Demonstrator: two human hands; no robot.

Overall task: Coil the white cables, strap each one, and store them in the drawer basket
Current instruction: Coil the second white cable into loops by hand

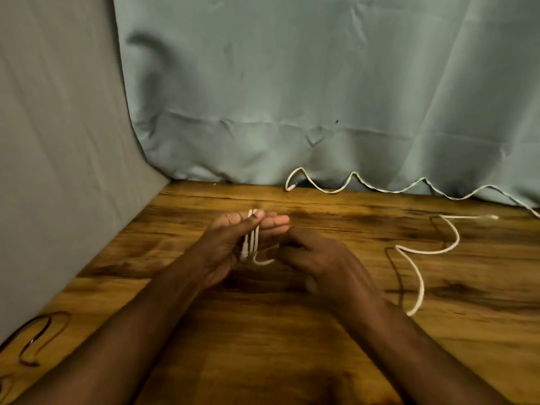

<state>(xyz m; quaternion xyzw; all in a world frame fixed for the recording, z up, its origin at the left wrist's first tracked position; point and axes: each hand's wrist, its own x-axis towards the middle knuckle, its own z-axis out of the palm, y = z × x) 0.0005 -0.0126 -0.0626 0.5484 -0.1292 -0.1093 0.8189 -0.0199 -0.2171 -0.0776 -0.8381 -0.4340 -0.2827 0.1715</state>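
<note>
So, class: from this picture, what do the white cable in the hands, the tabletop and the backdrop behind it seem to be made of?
White cable: flexible, matte, possibly braided; it bends in soft curves, though blur hides the sheath texture.
Tabletop: wood or wood-look laminate, semi-gloss; brown grain streaks and dark patches show.
Backdrop: woven cloth, pale green-grey, matte; it hangs in folds and creases.

Wooden table [292, 331]; teal curtain [292, 83] behind; grey cloth [58, 141] left; dark straps [38, 340] near left edge.

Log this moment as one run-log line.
step: coiling | left hand: holds loops of white cable | right hand: feeds its slack | second cable: loose by curtain | strap: not yet | basket: unseen
</note>
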